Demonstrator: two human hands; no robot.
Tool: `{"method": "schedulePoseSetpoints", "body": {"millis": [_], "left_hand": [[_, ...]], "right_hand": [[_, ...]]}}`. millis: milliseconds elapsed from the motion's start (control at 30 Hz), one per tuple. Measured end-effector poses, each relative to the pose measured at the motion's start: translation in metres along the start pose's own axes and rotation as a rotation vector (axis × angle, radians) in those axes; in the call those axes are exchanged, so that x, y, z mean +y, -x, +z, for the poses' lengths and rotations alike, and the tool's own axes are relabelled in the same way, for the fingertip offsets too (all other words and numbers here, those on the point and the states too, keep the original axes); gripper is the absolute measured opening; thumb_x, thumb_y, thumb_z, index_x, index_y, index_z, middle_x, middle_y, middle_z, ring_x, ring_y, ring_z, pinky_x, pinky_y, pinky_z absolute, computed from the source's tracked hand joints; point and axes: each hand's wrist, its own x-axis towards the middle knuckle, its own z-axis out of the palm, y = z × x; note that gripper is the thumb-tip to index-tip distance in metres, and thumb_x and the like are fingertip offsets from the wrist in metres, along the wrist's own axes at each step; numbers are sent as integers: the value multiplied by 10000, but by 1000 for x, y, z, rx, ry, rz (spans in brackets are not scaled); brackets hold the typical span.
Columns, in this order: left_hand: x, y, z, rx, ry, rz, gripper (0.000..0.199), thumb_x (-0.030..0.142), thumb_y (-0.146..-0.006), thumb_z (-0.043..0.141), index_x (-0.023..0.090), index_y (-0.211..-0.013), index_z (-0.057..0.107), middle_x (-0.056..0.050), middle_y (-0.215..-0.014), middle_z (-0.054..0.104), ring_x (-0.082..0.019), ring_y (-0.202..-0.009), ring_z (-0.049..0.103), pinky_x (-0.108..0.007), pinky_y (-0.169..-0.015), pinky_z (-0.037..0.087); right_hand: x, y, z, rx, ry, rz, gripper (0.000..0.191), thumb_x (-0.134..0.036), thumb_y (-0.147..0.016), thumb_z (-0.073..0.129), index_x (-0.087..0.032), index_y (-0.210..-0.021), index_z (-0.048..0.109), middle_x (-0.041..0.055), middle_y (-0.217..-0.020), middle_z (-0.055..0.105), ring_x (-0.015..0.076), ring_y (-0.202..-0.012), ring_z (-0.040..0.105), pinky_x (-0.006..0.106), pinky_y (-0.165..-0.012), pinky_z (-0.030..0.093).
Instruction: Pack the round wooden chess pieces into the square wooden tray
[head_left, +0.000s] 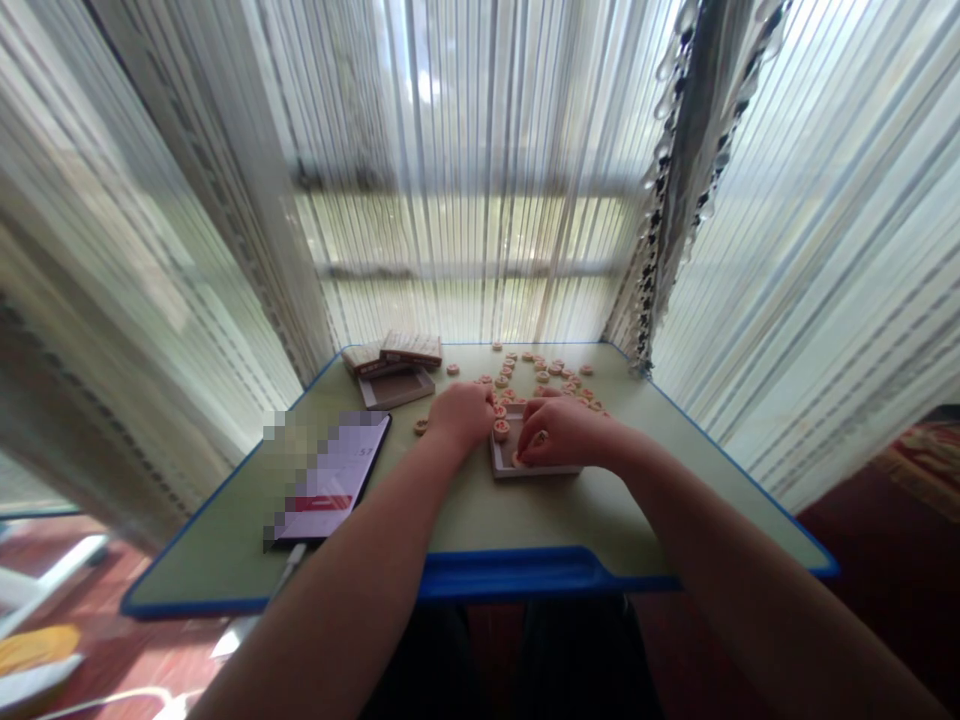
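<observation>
Round wooden xiangqi pieces [542, 377], several with red markings, lie scattered over the far middle of the table. In front of them sits a shallow, light-coloured box tray [536, 473]. My right hand [566, 428] reaches over the tray, its fingertips pinched on a xiangqi piece [517, 460] at the bottom inside. At the tray's left edge is my left hand [461, 412] with curled fingers; what they hold, if anything, is hidden. Another xiangqi piece [502, 430] rests in the tray's left part, between my hands.
A phone [330, 480] with a cable plugged in lies on the left of the blue-edged table [495, 525]. Behind it are an open shallow box [397, 388] and a patterned box [412, 347] stacked together. Sheer striped curtains [480, 150] hang around the table's far side.
</observation>
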Motion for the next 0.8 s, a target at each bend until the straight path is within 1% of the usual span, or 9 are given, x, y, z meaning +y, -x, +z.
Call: {"method": "schedulePoseSetpoints", "body": {"millis": [100, 233, 333, 533, 667, 800], "left_hand": [[0, 0, 1, -3, 0, -25, 288, 228, -745, 405, 218, -834, 678, -55, -862, 686, -192, -817, 619, -283, -719, 472], [1, 0, -1, -18, 9, -42, 284, 222, -745, 411, 222, -838, 679, -58, -874, 686, -193, -834, 620, -286, -744, 471], [2, 1, -2, -19, 24, -59, 277, 216, -749, 412, 225, -835, 676, -57, -876, 687, -197, -841, 622, -291, -744, 473], [0, -1, 1, 0, 45, -68, 266, 214, -759, 428, 224, -859, 674, -60, -910, 684, -190, -874, 616, -280, -775, 463], [0, 0, 1, -18, 55, -71, 292, 204, -766, 426, 219, -932, 666, -66, -925, 684, -179, -887, 615, -264, -803, 453], [1, -1, 1, -33, 54, -61, 292, 192, -761, 416, 224, -902, 670, -56, -914, 687, -176, -873, 617, -270, -792, 458]], "right_hand": [[-3, 1, 0, -4, -27, -14, 110, -332, -670, 650, -296, -728, 736, -9, -791, 645, 155, -758, 541, 304, -857, 340], [-6, -1, 2, 23, -17, -26, 114, -331, -689, 646, -300, -751, 736, -6, -807, 650, 150, -730, 541, 294, -810, 366], [-8, -3, 5, 57, 2, -39, 124, -349, -703, 643, -286, -753, 737, 5, -796, 649, 149, -714, 532, 301, -800, 358], [-8, -7, 10, 98, 18, -49, 150, -366, -720, 629, -281, -787, 733, 16, -811, 647, 166, -756, 499, 280, -701, 344], [-8, -8, 11, 118, 39, -56, 129, -341, -725, 628, -278, -776, 728, 13, -802, 646, 168, -759, 486, 280, -696, 330], [-7, -8, 13, 120, 40, -46, 113, -332, -727, 627, -289, -772, 721, 3, -788, 641, 163, -748, 489, 281, -695, 323]]}}
